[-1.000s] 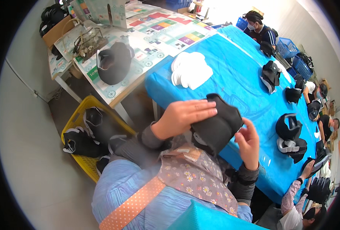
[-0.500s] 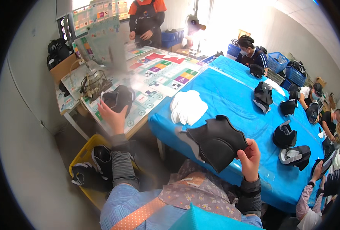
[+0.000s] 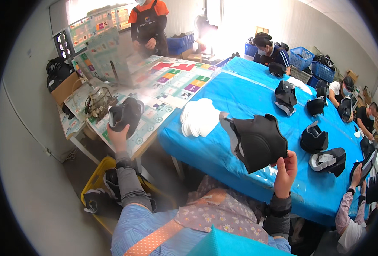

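Note:
My left hand point(image 3: 119, 136) grips a black shoe upper point(image 3: 127, 113) from below, thumb at its side, above the near edge of the printed table. Beyond it stands a wire-like metal fixture point(image 3: 99, 102), with hazy steam around. My right hand point(image 3: 285, 174) pinches the lower right edge of another black shoe upper point(image 3: 262, 143), which has a grey lining flap at its left. That upper is held in the air over the blue-covered table point(image 3: 240, 96). Left of it, a fanned stack of white insole-shaped pieces point(image 3: 199, 117) lies on the blue cover.
A yellow basket point(image 3: 89, 176) with black uppers stands on the floor at left. Several more uppers, one a black upper point(image 3: 314, 137), sit along the blue table. A person in an orange shirt point(image 3: 151, 25) stands across the printed table point(image 3: 155, 112); other people work at the right.
My right hand has raised and turned its upper, moving it up and to the right. My left hand has shifted from spread fingers to a grip under its upper.

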The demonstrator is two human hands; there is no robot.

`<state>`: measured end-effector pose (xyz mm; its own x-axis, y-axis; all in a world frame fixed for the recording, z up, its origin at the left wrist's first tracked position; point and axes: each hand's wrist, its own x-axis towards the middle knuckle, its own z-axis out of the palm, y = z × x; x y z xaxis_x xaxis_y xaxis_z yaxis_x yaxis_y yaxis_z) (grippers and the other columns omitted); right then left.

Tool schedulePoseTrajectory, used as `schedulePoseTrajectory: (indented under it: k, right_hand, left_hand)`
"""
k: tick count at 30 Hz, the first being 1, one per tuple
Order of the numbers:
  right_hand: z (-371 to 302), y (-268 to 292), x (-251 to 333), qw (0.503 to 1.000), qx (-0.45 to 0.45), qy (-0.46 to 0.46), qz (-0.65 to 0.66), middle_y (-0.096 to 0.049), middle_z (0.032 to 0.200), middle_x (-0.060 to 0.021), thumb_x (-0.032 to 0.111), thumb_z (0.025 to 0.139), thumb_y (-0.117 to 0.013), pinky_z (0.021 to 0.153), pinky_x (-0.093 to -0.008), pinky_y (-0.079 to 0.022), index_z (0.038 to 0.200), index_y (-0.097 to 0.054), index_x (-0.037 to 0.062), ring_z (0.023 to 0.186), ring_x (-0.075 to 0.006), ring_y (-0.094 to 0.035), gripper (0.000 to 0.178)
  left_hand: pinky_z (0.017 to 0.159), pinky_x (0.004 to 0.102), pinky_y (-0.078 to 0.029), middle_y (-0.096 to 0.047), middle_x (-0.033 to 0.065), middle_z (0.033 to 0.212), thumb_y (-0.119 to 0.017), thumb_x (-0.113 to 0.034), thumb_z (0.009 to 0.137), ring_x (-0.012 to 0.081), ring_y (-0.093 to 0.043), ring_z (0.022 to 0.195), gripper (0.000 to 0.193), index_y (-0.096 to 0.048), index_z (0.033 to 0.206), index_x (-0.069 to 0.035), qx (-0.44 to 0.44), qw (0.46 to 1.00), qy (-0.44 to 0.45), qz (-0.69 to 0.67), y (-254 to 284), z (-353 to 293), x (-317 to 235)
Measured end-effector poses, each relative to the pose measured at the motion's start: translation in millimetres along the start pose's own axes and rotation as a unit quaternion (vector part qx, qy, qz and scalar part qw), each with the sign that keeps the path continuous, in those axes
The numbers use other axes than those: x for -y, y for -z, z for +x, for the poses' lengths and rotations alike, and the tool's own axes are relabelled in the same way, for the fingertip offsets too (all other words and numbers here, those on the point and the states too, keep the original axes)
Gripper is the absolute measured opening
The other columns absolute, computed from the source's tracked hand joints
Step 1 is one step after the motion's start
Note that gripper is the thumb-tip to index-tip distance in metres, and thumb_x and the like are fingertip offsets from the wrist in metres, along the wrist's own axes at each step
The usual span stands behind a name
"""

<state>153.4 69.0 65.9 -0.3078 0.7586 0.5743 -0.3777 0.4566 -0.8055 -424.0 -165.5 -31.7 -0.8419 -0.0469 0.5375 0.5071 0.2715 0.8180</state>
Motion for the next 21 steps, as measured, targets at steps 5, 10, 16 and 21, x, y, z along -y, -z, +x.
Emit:
schedulePoseTrajectory:
  k: [5, 10, 16, 21]
  right_hand:
    - [-5, 16, -3, 0.998, -0.047, 0.009, 0.03, -0.065, 0.104, -0.0042, 0.009, 0.099, -0.064, 0.074, -0.0252, -0.049, 0.123, -0.054, 0.0028, 0.086, -0.0109, -0.06, 0.027]
    - [-9, 32, -3, 0.997, -0.065, 0.024, 0.039, -0.065, 0.105, -0.0052, 0.008, 0.1, -0.062, 0.075, -0.0259, -0.049, 0.124, -0.054, 0.0024, 0.085, -0.0114, -0.06, 0.026]
    - [-8, 23, 5, 0.997, -0.077, 0.026, 0.018, -0.065, 0.103, -0.0055, 0.007, 0.101, -0.06, 0.076, -0.0264, -0.048, 0.125, -0.054, 0.001, 0.086, -0.0119, -0.059, 0.025]
    - [10, 4, 11, 0.995, -0.071, 0.056, 0.039, -0.066, 0.098, -0.0058, 0.011, 0.102, -0.059, 0.076, -0.0266, -0.048, 0.122, -0.054, -0.0002, 0.082, -0.0123, -0.06, 0.023]
  left_hand:
    - [0.103, 0.051, -0.044, -0.05, 0.0255, 0.135, -0.087, -0.042, 0.073, 0.0435, -0.05, 0.125, 0.097, -0.04, 0.144, 0.001, 0.006, 0.999, 0.0, 0.053, 1, -13, -3]
    - [0.102, 0.0422, -0.045, -0.057, 0.0224, 0.129, -0.086, -0.026, 0.077, 0.0335, -0.057, 0.119, 0.077, -0.048, 0.136, 0.005, -0.08, 0.996, -0.02, -0.038, 2, -50, -46]
    - [0.104, 0.0421, -0.042, -0.056, 0.0184, 0.127, -0.086, -0.03, 0.079, 0.0312, -0.054, 0.118, 0.07, -0.052, 0.13, 0.003, -0.068, 0.995, -0.071, -0.006, -12, -105, -87]
    - [0.101, 0.0408, -0.043, -0.056, 0.012, 0.119, -0.077, -0.019, 0.087, 0.0268, -0.053, 0.112, 0.047, -0.054, 0.124, -0.001, 0.032, 0.988, -0.042, -0.148, -25, -126, -96]
